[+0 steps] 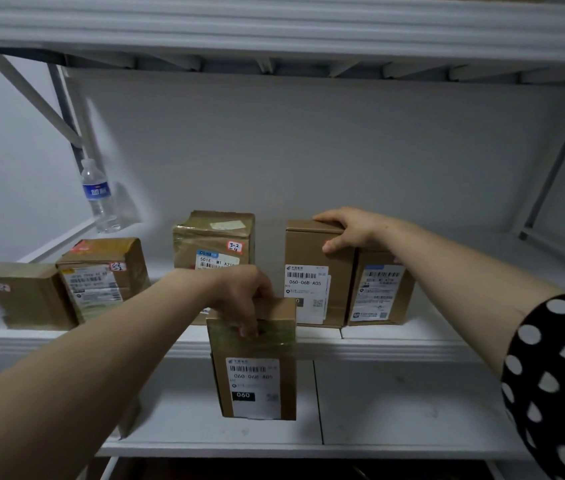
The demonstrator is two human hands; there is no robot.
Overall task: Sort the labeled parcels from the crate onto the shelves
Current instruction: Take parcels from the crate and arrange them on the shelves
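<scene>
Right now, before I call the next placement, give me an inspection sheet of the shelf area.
Surface: white shelf; lower shelf below it.
Job's things: held parcel in front of the shelf edge; 060 parcel upright beside right parcel; 3-2-4 parcel further back; taped parcel and end parcel at left.
Clutter: water bottle standing at back left.
Grips: left grip holds the held parcel by its top; right grip grips the 060 parcel's top.
Cables: nothing seen.
Surroundings: white wall; upper shelf overhead; crate not in view.
</scene>
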